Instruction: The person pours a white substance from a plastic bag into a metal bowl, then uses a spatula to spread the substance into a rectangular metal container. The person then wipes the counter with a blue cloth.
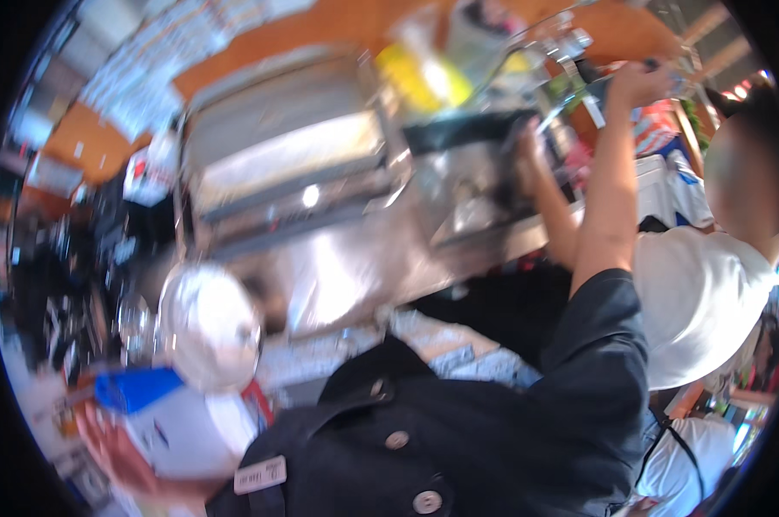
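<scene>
My left hand [114, 444] is held low at the left with its fingers apart, beside a white sheet-like thing [187, 426] and a blue flat thing [139, 389]. My right arm reaches up and away to the far right. There my right hand [641, 84] is closed near thin shiny metal parts [570, 43]; blur hides what is in it. Another person's hand [531, 151] reaches over a metal basin [471, 202] from the right, below my right hand. The view is strongly smeared by motion.
A large boxy metal appliance [286, 151] stands on a steel counter [346, 267]. A round pale container [208, 332] is at its near left. Beyond the basin sits a bright yellow thing [428, 79]. A person in a white top [704, 302] stands close on my right.
</scene>
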Demonstrator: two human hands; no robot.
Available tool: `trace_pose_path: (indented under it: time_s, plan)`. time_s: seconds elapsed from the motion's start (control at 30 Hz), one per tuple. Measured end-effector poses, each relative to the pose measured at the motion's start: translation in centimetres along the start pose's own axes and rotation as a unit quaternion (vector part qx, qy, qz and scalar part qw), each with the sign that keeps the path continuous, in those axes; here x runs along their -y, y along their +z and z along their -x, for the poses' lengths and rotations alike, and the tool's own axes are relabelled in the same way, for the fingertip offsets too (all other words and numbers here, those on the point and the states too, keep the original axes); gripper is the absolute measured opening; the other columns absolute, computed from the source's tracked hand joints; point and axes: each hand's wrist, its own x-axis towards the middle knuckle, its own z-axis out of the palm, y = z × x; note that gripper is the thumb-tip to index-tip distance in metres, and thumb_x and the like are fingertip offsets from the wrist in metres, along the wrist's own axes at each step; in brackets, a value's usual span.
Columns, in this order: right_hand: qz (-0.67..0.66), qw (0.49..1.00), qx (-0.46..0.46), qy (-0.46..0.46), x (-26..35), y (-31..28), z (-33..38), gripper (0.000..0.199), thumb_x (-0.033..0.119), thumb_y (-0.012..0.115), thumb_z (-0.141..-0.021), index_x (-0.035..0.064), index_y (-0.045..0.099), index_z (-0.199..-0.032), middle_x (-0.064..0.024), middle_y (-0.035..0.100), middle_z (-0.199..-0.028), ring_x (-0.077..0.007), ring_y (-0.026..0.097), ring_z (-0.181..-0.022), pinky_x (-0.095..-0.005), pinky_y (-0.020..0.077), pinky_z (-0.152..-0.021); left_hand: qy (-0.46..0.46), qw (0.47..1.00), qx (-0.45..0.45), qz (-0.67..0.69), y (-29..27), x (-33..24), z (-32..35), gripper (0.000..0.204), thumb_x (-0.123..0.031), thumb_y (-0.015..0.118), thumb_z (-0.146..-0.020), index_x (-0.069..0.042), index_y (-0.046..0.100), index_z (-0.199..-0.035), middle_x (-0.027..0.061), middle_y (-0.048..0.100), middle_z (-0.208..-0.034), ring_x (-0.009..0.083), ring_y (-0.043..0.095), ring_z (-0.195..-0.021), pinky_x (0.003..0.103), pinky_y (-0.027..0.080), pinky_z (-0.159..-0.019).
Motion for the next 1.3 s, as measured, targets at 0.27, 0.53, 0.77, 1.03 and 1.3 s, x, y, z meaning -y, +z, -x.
trace_pose_path:
  time_s: [0.27,0.53,0.77,1.03,1.3]
  plan:
    - [-0.291,0.956,-0.019,-0.016,17.9,-20.3,6.6,0.038,-0.01,0.046,-0.073,-0.007,0.043,-0.111,-0.022,0.057,-0.094,-0.0274,0.061,-0.08,-0.0343,0.0501,-0.074,-0.09,0.867,0.398,0.284,17.3,7.3,2.7,0.048,0.003,0.059,-0.074,0.008,0.044,-0.119,0.021,0.049,-0.113,0.0286,0.053,-0.107,0.04,0.05,-0.084]
    - [-0.374,0.882,0.257,0.128,24.6,-33.7,19.7,0.017,-0.009,0.057,-0.079,-0.0061,0.054,-0.096,-0.0116,0.052,-0.104,-0.0177,0.057,-0.087,-0.0278,0.0483,-0.073,-0.041,0.91,0.412,-0.004,26.4,23.6,11.8,0.049,-0.001,0.065,-0.074,-0.004,0.048,-0.12,0.0174,0.06,-0.1,0.03,0.061,-0.092,0.035,0.047,-0.079]
    - [-0.371,0.711,0.363,0.476,15.6,-32.6,30.7,0.012,-0.008,0.056,-0.082,-0.0027,0.062,-0.091,-0.0079,0.064,-0.091,-0.0134,0.059,-0.081,-0.0251,0.0473,-0.078,0.163,0.909,0.38,-0.047,30.0,24.5,12.0,0.02,-0.017,0.061,-0.082,0.0,0.051,-0.08,0.0146,0.047,-0.069,0.0337,0.049,-0.067,0.037,0.039,-0.064]
    - [-0.262,0.664,0.48,0.511,14.6,-30.6,31.9,0.038,0.024,0.046,-0.094,-0.0103,0.059,-0.102,-0.0151,0.064,-0.094,-0.0253,0.062,-0.083,-0.0351,0.0503,-0.078,0.143,0.94,0.247,-0.188,37.7,31.0,12.1,0.026,-0.023,0.049,-0.091,-0.001,0.053,-0.104,0.0152,0.051,-0.099,0.0322,0.046,-0.1,0.041,0.038,-0.085]
    - [0.006,0.78,0.625,-0.025,16.6,-27.6,41.6,0.071,0.039,0.045,-0.09,0.0011,0.016,-0.142,-0.034,0.012,-0.143,-0.0502,0.007,-0.134,-0.064,0.0087,-0.104,-0.035,0.872,0.439,-0.214,25.9,33.4,14.0,0.024,-0.019,0.054,-0.086,0.002,0.058,-0.096,0.0197,0.056,-0.091,0.0362,0.053,-0.091,0.043,0.041,-0.079]
